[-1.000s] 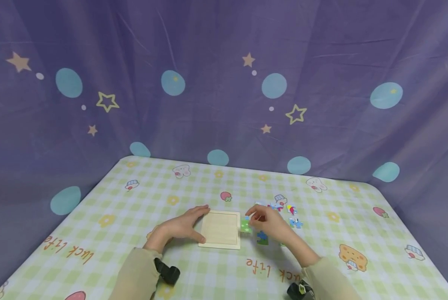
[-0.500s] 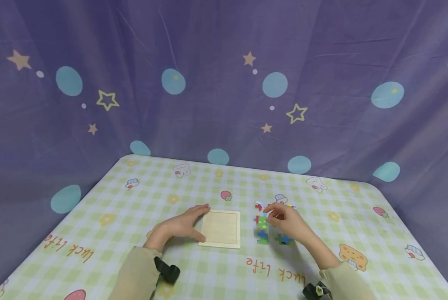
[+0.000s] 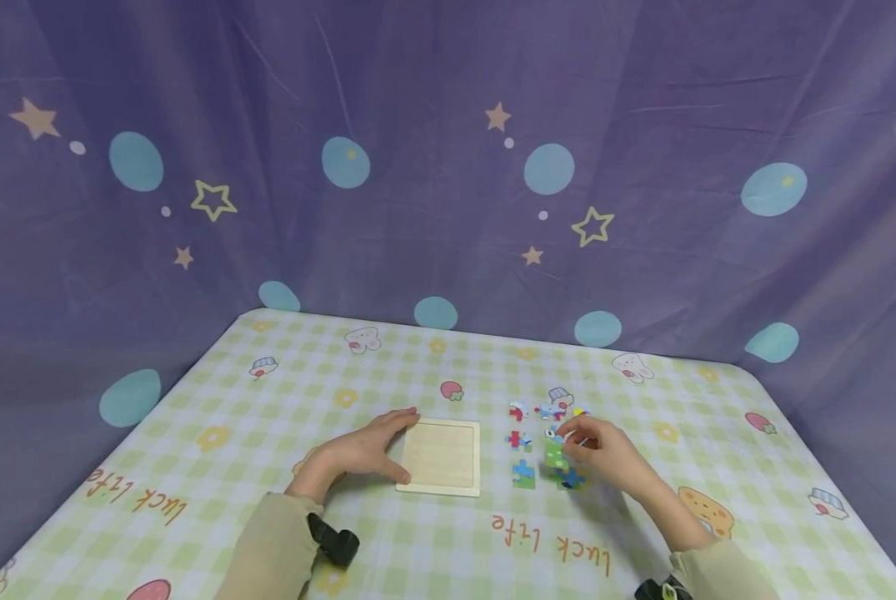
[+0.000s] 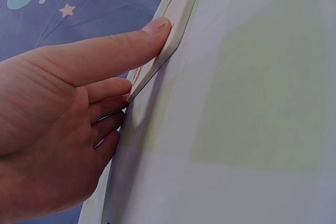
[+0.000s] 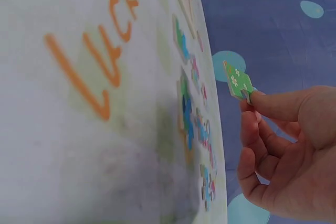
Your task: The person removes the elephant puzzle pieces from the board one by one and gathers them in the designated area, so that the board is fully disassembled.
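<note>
My left hand [image 3: 361, 450] holds the left side of a pale wooden puzzle tray [image 3: 476, 460], thumb at the near corner and fingers at the far one. In the left wrist view the thumb [image 4: 152, 32] lies along the tray's rim [image 4: 181, 17]. A green puzzle piece [image 5: 236, 80] with white flowers is pinched between thumb and forefinger of my right hand [image 3: 608, 450], raised above the cloth. Below and around it several puzzle pieces lie spread out, among them a blue and green one [image 3: 523, 475] and a red and blue one [image 3: 518, 440].
More pieces lie behind, including a red and white one [image 3: 518, 411]; my right hand partly covers others. A green checked cloth [image 3: 327, 367] with printed pictures covers the table, and a purple curtain [image 3: 432, 242] hangs behind it.
My right hand has carried the green puzzle piece rightward from beside the tray to over the loose pieces, uncovering some at their left. The left hand and tray have stayed put.
</note>
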The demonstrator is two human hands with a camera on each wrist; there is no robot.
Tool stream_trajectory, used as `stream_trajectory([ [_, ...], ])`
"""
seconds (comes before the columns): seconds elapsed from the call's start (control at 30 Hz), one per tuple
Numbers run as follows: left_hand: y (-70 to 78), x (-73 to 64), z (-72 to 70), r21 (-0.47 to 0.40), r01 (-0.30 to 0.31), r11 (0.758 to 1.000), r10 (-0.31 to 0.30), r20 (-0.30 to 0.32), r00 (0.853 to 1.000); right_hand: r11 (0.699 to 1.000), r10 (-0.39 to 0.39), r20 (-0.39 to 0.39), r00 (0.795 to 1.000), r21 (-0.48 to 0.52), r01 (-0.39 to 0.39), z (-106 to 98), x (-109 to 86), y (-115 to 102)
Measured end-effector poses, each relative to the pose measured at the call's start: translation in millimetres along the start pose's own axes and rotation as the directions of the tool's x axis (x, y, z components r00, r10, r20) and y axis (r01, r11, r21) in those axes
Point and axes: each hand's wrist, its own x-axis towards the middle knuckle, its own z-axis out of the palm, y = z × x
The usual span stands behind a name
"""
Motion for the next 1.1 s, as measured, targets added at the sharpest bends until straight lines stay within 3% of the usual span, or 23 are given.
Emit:
stream_trajectory([
  [0.6, -1.1, 1.1, 0.4, -0.015, 0.004, 1.000, -0.004, -0.002, 1.000, 0.994, 0.091, -0.042, 0.995, -0.059, -0.093, -10, -11.5, 18],
  [1.1, 0.6, -0.1, 0.1, -0.008, 0.007, 1.000, -0.007, -0.003, 1.000, 0.988, 0.141, -0.025, 0.990, -0.059, -0.142, -17, -19.6, 31],
])
